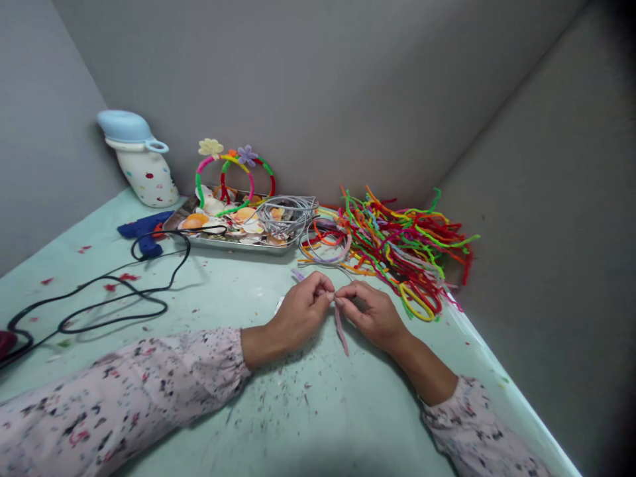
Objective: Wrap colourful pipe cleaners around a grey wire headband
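My left hand (pixel 307 308) and my right hand (pixel 373 311) meet over the middle of the table, fingertips almost touching. Both pinch a pale pink pipe cleaner (pixel 341 331), whose loose end hangs down below the fingers. A lilac fuzzy end (pixel 297 274) sticks out behind my left hand; whether it belongs to the same piece I cannot tell. Just beyond the hands lie a coil of grey wire (pixel 318 255) and a pinkish curved fuzzy piece (pixel 346 246). My fingers hide the spot where the pipe cleaner is gripped.
A heap of colourful pipe cleaners (pixel 412 245) lies at the right edge. Behind stands a metal tray (pixel 233 246) with scraps, grey wire and two flower-topped rings (pixel 224 159). To the left are a blue glue gun (pixel 146 228), its black cable (pixel 163 291) and a white bottle (pixel 149 175).
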`<action>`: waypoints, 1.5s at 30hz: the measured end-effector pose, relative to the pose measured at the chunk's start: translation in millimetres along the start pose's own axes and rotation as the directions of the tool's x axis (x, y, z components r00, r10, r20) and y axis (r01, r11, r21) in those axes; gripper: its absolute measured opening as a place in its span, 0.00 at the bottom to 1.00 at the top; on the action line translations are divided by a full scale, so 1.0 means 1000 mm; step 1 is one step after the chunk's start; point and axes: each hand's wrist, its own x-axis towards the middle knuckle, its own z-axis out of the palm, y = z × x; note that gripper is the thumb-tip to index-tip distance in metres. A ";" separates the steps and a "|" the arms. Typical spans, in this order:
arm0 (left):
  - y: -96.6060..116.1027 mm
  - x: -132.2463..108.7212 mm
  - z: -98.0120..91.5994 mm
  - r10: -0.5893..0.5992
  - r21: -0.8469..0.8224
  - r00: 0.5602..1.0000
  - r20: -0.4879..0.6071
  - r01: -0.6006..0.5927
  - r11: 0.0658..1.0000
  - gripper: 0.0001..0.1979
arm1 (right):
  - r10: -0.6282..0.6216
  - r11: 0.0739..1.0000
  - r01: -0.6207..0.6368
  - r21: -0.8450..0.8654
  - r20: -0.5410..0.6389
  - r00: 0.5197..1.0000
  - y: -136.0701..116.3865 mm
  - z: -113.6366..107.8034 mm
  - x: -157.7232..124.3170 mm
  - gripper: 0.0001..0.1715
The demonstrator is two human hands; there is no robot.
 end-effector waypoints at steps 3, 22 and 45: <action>0.001 0.000 0.000 -0.003 -0.050 1.000 -0.015 0.002 0.999 0.03 | -0.117 0.988 0.114 -0.106 -0.023 0.993 0.000 0.001 0.001 0.06; 0.003 0.000 0.000 0.011 -0.109 0.999 -0.032 -0.014 0.994 0.03 | -0.306 0.920 0.301 -0.252 0.021 0.952 0.001 -0.004 0.003 0.10; 0.004 -0.001 0.000 0.020 -0.089 1.000 -0.005 -0.020 0.996 0.04 | -0.392 0.844 0.361 -0.397 0.003 0.920 0.001 -0.002 0.003 0.08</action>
